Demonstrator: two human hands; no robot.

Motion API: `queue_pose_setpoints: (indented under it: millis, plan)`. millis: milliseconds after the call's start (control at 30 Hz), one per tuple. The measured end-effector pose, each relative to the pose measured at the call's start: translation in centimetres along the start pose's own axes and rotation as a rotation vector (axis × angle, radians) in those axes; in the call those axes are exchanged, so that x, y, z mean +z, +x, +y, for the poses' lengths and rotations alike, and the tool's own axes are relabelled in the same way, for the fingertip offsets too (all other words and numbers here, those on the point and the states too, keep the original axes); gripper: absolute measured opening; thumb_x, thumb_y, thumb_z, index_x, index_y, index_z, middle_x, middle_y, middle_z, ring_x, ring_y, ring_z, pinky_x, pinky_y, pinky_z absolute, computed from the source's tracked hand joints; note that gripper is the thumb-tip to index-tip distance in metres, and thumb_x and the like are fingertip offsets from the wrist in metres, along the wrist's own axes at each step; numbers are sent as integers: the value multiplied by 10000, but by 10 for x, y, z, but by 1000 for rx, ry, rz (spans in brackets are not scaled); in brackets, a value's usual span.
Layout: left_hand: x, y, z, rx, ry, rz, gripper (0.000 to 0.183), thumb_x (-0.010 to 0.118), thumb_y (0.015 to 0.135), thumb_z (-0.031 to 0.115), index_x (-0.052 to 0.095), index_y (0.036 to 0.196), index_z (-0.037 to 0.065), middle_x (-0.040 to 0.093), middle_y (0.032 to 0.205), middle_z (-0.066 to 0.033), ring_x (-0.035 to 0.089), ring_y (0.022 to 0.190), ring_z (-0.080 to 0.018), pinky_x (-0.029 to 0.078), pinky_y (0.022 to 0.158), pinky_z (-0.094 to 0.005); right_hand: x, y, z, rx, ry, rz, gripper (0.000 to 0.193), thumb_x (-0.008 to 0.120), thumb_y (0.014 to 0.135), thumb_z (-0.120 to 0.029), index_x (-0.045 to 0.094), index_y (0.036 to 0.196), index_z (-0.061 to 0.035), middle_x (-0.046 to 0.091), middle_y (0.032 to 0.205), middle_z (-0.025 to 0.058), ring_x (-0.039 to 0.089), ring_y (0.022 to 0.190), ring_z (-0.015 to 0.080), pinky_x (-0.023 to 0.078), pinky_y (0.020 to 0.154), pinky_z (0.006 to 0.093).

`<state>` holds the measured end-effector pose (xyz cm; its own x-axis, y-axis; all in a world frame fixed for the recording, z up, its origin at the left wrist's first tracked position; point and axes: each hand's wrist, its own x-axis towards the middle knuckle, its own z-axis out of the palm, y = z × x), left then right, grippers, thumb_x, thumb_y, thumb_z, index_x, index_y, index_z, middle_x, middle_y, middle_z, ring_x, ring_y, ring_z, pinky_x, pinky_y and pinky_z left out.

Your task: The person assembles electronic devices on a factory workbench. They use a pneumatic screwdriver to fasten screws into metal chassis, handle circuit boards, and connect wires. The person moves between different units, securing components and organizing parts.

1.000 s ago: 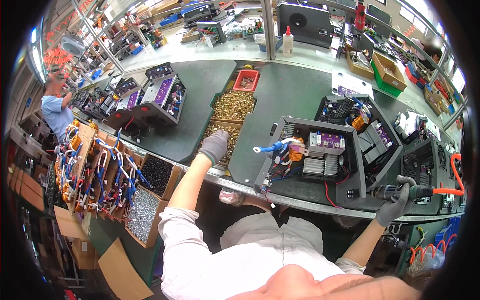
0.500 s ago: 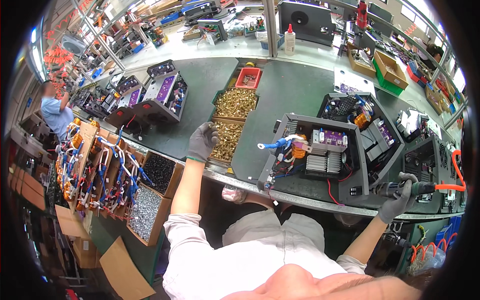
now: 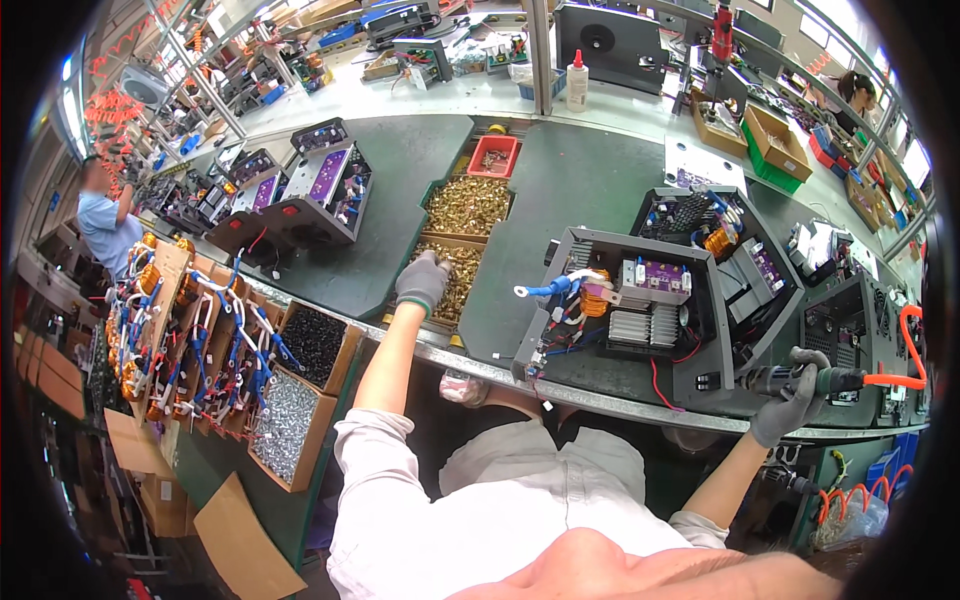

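Note:
My left hand [image 3: 423, 281], in a grey glove, reaches into the near bin of small brass-coloured fasteners [image 3: 462, 275]. Its fingers are bent down among the pieces, and whatever is between them is hidden. In my gloved right hand [image 3: 794, 404] I grip a dark air screwdriver [image 3: 769, 379] with an orange hose [image 3: 897, 380] at its back end. The tool lies roughly level, its tip pointing left beside an open grey metal case [image 3: 728, 340]. Inside that case sit a purple circuit board [image 3: 668, 277], silver heat sinks [image 3: 645, 326] and an orange wound coil [image 3: 597, 296].
Behind the near fasteners are another brass-filled bin [image 3: 468, 206] and a red tray [image 3: 495, 157]. More cases [image 3: 325, 190] stand on the left of the bench. Wired coils [image 3: 190, 340] and a box of silver screws [image 3: 290, 430] are at near left. A person [image 3: 105, 215] works far left.
My left hand has moved slightly right and down into the brass fasteners, its fingers reaching in. My right hand keeps hold of the screwdriver, almost unmoved.

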<state>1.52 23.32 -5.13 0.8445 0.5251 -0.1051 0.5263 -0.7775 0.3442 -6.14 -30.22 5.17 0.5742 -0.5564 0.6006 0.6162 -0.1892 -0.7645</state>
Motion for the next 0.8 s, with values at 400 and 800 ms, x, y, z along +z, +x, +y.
queue_pose_setpoints:
  millis: [400, 800]
  plan:
    - [-47, -53, -39, 225, -2222, -490, 116, 545, 935, 112, 593, 999, 28, 630, 932, -74, 410, 567, -57, 333, 419, -163, -17, -35, 66, 88, 19, 83, 513, 630, 728, 51, 470, 1210, -19, 571, 956, 62, 574, 882, 163, 488, 807, 307]
    - [-71, -252, 107, 62, -1606, -1291, 261, 489, 972, 242, 586, 996, 0, 402, 596, 25, 309, 467, -59, 265, 436, -211, 21, -18, -81, -183, 810, -180, 496, 466, 705, 62, 514, 1184, -59, 430, 750, 35, 451, 647, 157, 399, 611, 328]
